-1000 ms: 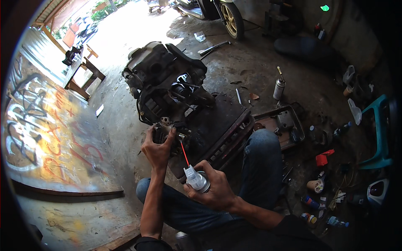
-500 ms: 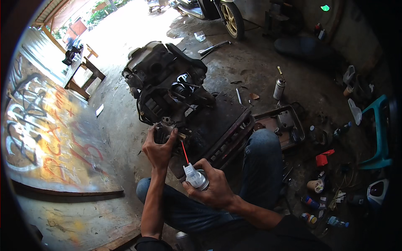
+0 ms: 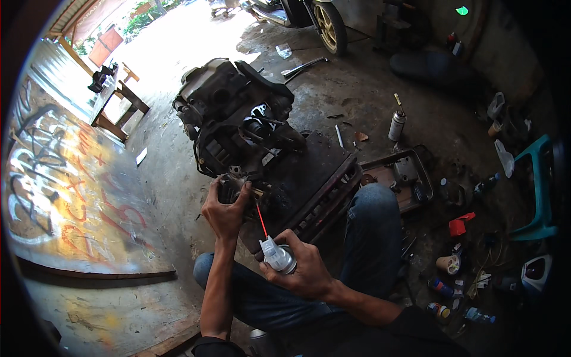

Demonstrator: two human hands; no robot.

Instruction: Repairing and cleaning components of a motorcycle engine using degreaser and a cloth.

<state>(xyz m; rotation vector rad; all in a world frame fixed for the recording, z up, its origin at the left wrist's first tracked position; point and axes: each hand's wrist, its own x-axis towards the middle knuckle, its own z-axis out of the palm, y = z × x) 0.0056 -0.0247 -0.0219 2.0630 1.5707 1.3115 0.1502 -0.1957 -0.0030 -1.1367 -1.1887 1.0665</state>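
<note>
A bulky dark engine (image 3: 229,119) sits on a concrete floor (image 3: 160,160) just beyond a person's left hand (image 3: 226,209), with a low dark board (image 3: 309,172) stretching out to that hand's right. Off to the left hand's own left, a paint-scrawled panel (image 3: 77,196) leans into the scene; far ahead of it stands a wooden bench (image 3: 119,100), and well beyond the engine, a motorbike wheel (image 3: 329,30). A bent denim knee (image 3: 373,220) rises between the right hand (image 3: 308,265) and a shallow tray (image 3: 386,169) of parts. Past the tray, an upright spray can (image 3: 396,127) stands on the floor; farther right of the right hand are a teal stool (image 3: 540,196), a red scrap (image 3: 458,226) and a clear plastic bottle (image 3: 480,315) among scattered clutter.

The left hand, its forearm nearly upright, arches with thumb and fingers parted around a dark metal part (image 3: 232,190) at the near end of the engine; the hand hides much of it, and whether it is bolted on cannot be told. The right hand, reaching in from the lower right, curls snugly around a second can (image 3: 281,257), tilted, its red straw (image 3: 262,221) pointing up toward the metal part, the tip just beside the left thumb.
</note>
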